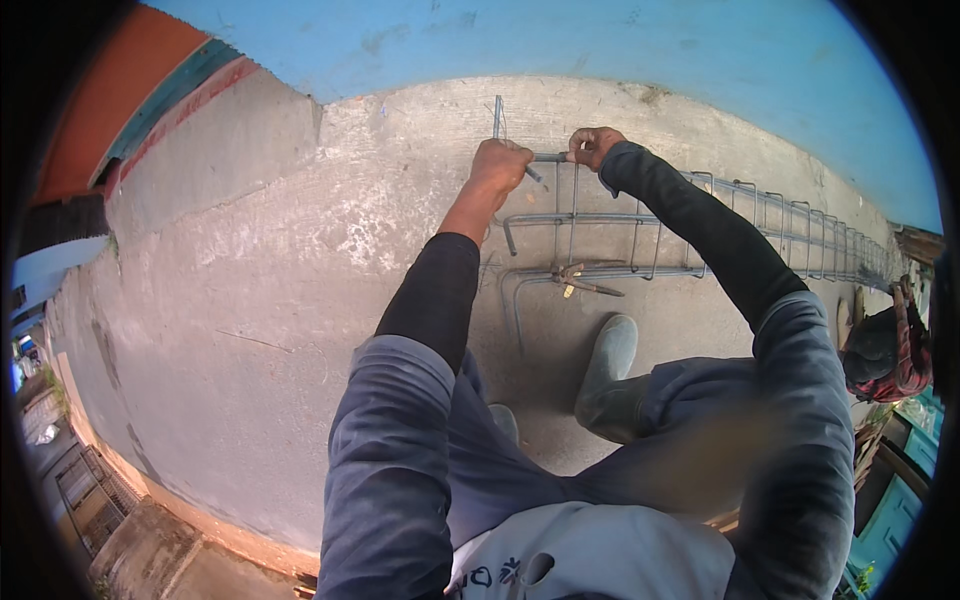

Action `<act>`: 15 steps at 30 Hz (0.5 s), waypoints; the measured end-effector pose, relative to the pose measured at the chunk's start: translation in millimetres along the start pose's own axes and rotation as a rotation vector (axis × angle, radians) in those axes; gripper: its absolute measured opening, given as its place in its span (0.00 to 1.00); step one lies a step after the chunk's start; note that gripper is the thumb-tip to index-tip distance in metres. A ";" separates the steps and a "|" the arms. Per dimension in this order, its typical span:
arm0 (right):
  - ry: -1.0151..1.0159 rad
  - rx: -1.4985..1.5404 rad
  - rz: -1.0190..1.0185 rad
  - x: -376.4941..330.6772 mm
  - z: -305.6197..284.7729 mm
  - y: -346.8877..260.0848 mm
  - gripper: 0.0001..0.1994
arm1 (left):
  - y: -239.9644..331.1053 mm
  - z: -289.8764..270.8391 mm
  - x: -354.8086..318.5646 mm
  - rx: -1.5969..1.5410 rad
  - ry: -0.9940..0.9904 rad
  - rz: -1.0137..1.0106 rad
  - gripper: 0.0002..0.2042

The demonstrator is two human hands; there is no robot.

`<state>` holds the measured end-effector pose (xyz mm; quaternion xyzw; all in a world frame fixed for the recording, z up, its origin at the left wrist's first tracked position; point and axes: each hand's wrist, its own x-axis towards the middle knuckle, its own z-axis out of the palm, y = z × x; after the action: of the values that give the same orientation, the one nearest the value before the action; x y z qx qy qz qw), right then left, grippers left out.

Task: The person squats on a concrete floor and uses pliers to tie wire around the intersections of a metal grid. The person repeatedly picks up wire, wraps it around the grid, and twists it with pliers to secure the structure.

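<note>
Both, left hand (pixel 497 166) and right hand (pixel 592 146), grip ribbed steel rebar cage (pixel 700 225).

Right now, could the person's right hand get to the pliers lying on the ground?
Probably yes. The right hand is busy gripping the top bar of the steel cage, but the pliers lie just below it on the concrete, with only open bars between.

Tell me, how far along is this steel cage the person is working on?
Much looks done: the steel cage already runs off to the right, many loops fixed along its bars. In hand is the near end: the left hand and right hand grip the top bar there. Pliers lie on a lower bar.
</note>
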<state>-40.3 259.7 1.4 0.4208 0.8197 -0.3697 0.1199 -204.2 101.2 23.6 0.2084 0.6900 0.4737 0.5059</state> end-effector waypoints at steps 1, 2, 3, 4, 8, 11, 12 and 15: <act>0.017 0.018 0.038 2.8 -2.6 -4.5 0.08 | -1.8 -3.6 -1.2 0.007 0.002 -0.011 0.12; 0.043 0.034 0.082 5.9 -8.6 -2.0 0.08 | -1.6 -3.5 -1.0 0.013 0.008 -0.010 0.11; 0.082 -0.040 0.074 10.7 -12.4 -1.1 0.09 | -2.0 -4.6 -1.4 0.020 0.014 -0.008 0.11; 0.121 -0.115 0.066 16.1 -15.6 -0.7 0.09 | -2.5 -5.9 -1.8 0.027 0.021 -0.007 0.10; 0.128 -0.284 0.035 30.3 -10.2 8.7 0.19 | -4.6 0.6 2.0 0.057 0.016 -0.015 0.08; 0.031 -0.791 0.077 34.8 -2.8 -3.6 0.21 | -2.7 1.0 2.2 0.051 -0.004 -0.008 0.08; 0.019 -0.854 0.136 32.6 -9.5 5.0 0.20 | -0.5 5.6 2.7 0.060 -0.018 -0.001 0.08; 0.029 -0.637 0.385 9.0 -21.4 -10.5 0.16 | -11.0 -5.0 2.4 0.095 -0.014 0.006 0.09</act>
<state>-51.7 276.4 17.1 0.5140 0.8010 -0.0609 0.3007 -207.5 95.7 13.1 0.2377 0.7077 0.4405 0.4986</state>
